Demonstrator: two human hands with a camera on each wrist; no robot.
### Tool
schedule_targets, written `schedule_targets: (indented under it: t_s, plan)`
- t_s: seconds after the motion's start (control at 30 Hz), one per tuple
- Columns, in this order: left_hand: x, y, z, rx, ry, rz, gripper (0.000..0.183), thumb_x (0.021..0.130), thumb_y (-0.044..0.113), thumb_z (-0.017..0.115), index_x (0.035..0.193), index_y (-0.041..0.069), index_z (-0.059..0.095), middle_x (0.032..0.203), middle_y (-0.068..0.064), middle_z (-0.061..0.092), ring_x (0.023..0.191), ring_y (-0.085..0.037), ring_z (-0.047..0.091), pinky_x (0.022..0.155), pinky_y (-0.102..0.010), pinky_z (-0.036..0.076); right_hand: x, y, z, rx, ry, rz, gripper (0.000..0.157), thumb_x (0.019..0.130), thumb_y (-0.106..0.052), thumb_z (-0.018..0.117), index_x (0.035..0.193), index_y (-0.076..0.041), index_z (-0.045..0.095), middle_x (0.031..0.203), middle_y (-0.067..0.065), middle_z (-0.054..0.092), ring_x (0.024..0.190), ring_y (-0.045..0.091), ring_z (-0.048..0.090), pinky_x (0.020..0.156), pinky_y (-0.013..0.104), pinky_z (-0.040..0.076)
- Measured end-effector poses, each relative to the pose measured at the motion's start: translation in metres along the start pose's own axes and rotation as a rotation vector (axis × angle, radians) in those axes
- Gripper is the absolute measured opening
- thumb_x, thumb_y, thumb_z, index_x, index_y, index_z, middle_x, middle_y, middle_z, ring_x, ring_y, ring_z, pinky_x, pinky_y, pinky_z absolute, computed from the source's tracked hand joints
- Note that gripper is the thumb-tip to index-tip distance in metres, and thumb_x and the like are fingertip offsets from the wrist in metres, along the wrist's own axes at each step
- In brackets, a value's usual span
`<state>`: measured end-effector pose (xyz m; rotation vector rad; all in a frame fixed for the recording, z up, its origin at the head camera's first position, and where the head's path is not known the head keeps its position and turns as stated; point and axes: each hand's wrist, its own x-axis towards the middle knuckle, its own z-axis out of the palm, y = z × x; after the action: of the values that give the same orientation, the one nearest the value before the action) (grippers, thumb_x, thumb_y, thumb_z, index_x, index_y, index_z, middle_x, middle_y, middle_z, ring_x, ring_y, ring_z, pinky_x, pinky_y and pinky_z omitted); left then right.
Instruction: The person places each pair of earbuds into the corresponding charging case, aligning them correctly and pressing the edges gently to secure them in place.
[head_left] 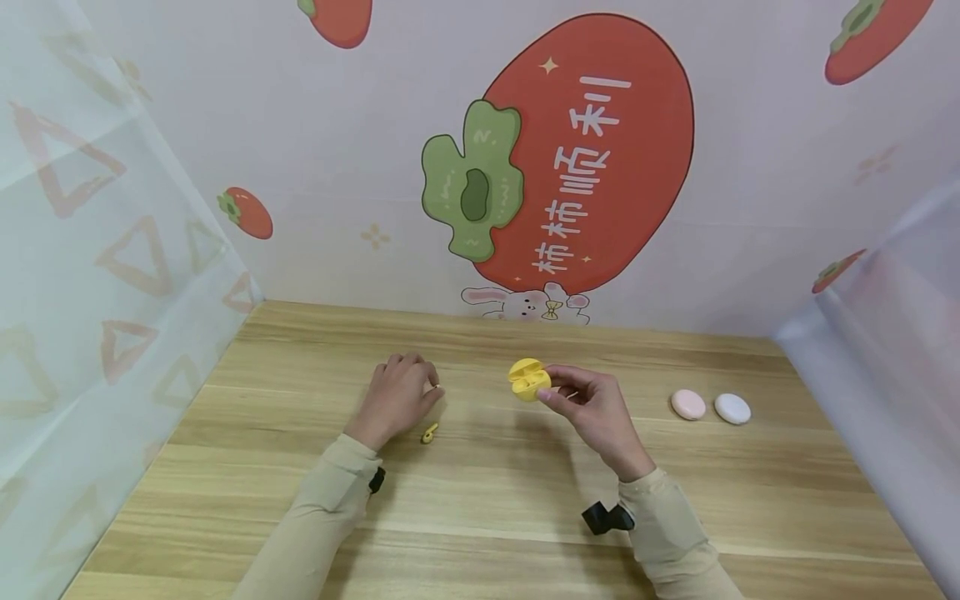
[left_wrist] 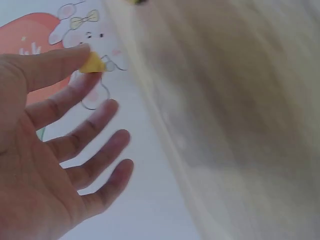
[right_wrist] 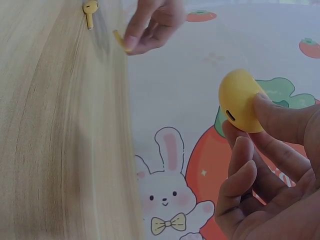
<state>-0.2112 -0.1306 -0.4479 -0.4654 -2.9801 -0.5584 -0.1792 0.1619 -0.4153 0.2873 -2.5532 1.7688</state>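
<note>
My right hand [head_left: 592, 408] grips a round yellow earbud case [head_left: 529, 380] above the table, its lid raised and its hollows facing the head camera. In the right wrist view the case [right_wrist: 241, 100] shows its rounded outside with a small dark port. My left hand [head_left: 401, 392] pinches a yellow earbud [right_wrist: 120, 41] between thumb and forefinger, the other fingers spread loosely. Only a small yellow piece of that earbud [left_wrist: 93, 63] shows in the left wrist view. A second yellow earbud [head_left: 429, 433] lies on the table just right of the left wrist.
A pink round case [head_left: 687, 404] and a white round case [head_left: 732, 409] lie side by side to the right of my right hand. The wooden table [head_left: 480, 508] meets a printed backdrop [head_left: 345, 250] behind, with cloth walls at left and right.
</note>
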Motion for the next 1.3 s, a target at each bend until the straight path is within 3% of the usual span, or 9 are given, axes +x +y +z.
schedule_targets:
  t_s: [0.13, 0.3, 0.57, 0.9, 1.3]
  plan:
    - [0.002, 0.006, -0.005, -0.089, 0.081, 0.041, 0.013, 0.094, 0.026, 0.076, 0.097, 0.014, 0.076, 0.117, -0.01, 0.068, 0.115, -0.04, 0.058, 0.093, -0.058, 0.046, 0.0, 0.0, 0.0, 0.004, 0.001, 0.001, 0.033, 0.089, -0.009, 0.08, 0.12, -0.002, 0.073, 0.105, 0.012, 0.072, 0.084, 0.021, 0.058, 0.067, 0.022, 0.052]
    - [0.005, 0.015, -0.01, -0.219, 0.159, 0.102, 0.01, 0.091, 0.02, 0.078, 0.098, 0.013, 0.077, 0.099, -0.003, 0.07, 0.105, -0.034, 0.063, 0.092, -0.053, 0.046, 0.001, 0.002, -0.001, -0.006, 0.004, 0.0, 0.032, 0.088, -0.008, 0.08, 0.119, -0.002, 0.073, 0.104, 0.011, 0.072, 0.083, 0.022, 0.059, 0.067, 0.023, 0.053]
    - [0.005, 0.031, -0.017, -0.392, 0.245, 0.165, 0.009, 0.09, 0.011, 0.078, 0.098, 0.008, 0.076, 0.088, -0.001, 0.072, 0.098, -0.029, 0.065, 0.095, -0.05, 0.046, 0.002, 0.003, -0.001, -0.003, 0.005, -0.004, 0.031, 0.088, -0.006, 0.079, 0.119, -0.002, 0.073, 0.101, 0.009, 0.072, 0.082, 0.021, 0.061, 0.066, 0.023, 0.054]
    - [0.004, 0.044, -0.021, -0.602, 0.238, 0.188, 0.011, 0.093, 0.01, 0.074, 0.103, 0.005, 0.075, 0.093, -0.002, 0.071, 0.097, -0.023, 0.066, 0.093, -0.047, 0.049, 0.001, 0.002, 0.0, 0.045, 0.002, -0.002, 0.03, 0.088, -0.007, 0.08, 0.116, -0.001, 0.074, 0.099, 0.012, 0.071, 0.082, 0.019, 0.062, 0.068, 0.023, 0.054]
    - [0.003, 0.051, -0.019, -0.797, 0.188, 0.182, 0.01, 0.098, 0.012, 0.069, 0.105, 0.008, 0.074, 0.098, -0.001, 0.072, 0.099, -0.02, 0.066, 0.098, -0.057, 0.047, 0.001, 0.002, 0.0, 0.039, 0.004, 0.0, 0.03, 0.088, -0.007, 0.079, 0.117, -0.001, 0.074, 0.099, 0.013, 0.071, 0.082, 0.021, 0.063, 0.068, 0.023, 0.055]
